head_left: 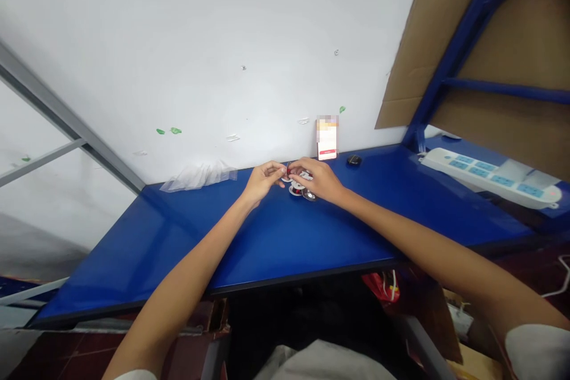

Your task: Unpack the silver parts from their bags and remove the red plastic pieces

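Observation:
On the blue table, my left hand (264, 181) and my right hand (319, 179) meet near the wall. Between their fingertips is a small spool with dark red winding (288, 170), partly hidden by the fingers. My left thumb and index finger are closed at its left side. From the right, my right hand's fingers curl round it. Just below lie a white-rimmed spool with red winding (294, 190) and a silvery spool (309, 195). More pale spool rims show under my right hand, largely covered.
Clear plastic bags (200, 176) lie along the wall at left. A phone (327, 138) with a lit screen leans on the wall, a small black case (354, 160) beside it. At right are a white power strip (490, 178) and a blue metal frame (461, 53).

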`<state>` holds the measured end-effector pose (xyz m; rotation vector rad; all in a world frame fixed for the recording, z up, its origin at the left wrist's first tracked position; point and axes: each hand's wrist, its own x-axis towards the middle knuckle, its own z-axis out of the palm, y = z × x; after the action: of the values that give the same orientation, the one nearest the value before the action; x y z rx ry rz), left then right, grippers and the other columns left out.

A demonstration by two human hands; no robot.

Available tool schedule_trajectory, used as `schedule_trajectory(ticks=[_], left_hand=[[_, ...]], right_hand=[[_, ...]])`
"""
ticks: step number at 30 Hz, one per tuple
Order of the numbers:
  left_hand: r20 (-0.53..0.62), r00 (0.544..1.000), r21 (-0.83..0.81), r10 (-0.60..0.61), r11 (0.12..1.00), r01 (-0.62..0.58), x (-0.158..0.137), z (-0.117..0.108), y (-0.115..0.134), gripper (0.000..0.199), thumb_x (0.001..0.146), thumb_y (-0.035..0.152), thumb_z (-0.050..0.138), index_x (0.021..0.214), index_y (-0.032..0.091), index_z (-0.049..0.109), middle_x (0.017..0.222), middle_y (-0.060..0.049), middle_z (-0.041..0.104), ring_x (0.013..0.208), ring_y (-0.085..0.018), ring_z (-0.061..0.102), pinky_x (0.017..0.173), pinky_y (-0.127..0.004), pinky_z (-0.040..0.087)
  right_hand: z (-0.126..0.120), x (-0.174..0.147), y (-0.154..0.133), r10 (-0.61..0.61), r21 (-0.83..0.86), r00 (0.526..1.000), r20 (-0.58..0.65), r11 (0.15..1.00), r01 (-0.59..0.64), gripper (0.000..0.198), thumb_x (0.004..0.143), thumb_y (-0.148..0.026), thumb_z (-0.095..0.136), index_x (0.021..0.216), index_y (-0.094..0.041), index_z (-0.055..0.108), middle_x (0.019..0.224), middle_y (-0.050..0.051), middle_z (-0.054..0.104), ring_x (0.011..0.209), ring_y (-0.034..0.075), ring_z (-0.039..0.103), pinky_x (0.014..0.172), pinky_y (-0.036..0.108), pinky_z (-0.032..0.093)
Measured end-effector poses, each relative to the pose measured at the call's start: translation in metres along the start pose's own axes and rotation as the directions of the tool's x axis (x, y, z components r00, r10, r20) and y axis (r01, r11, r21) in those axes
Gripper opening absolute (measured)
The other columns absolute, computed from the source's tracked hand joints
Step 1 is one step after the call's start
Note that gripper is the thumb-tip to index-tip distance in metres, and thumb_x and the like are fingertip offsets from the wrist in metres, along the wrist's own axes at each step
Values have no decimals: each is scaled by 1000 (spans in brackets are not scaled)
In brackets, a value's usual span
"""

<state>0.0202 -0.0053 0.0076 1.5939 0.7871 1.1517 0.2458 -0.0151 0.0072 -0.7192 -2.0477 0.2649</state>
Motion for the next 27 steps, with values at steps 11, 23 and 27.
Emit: schedule_trajectory(ticks=[11,23,27], left_hand=[[8,998,-128,-64,990,65,2,5,-1,39,82,47,91,99,14,79,93,-9,77,89,-20,72,75,-30,61],[34,995,-146,-93,984,98,-2,7,2,37,84,44,89,105,16,79,104,-9,76,99,-22,73,89,-38,64],[45,997,-92,-69,993,73,-3,8,1,41,79,39,93,108,15,76,111,-10,77,100,-22,74,93,-40,64]], right_hand=[[-6,2,4,-56,-51,998,-2,997,56,8,107,-31,65,107,-25,70,101,6,74,92,24,70,85,37,53],[-4,4,6,-66,-146,998,2,987,65,4,101,-24,65,102,-25,68,96,4,74,86,22,69,82,35,52],[-4,1,6,-20,-159,1000,4,987,20,5,96,-23,69,101,-25,69,97,4,76,86,22,71,79,34,53]])
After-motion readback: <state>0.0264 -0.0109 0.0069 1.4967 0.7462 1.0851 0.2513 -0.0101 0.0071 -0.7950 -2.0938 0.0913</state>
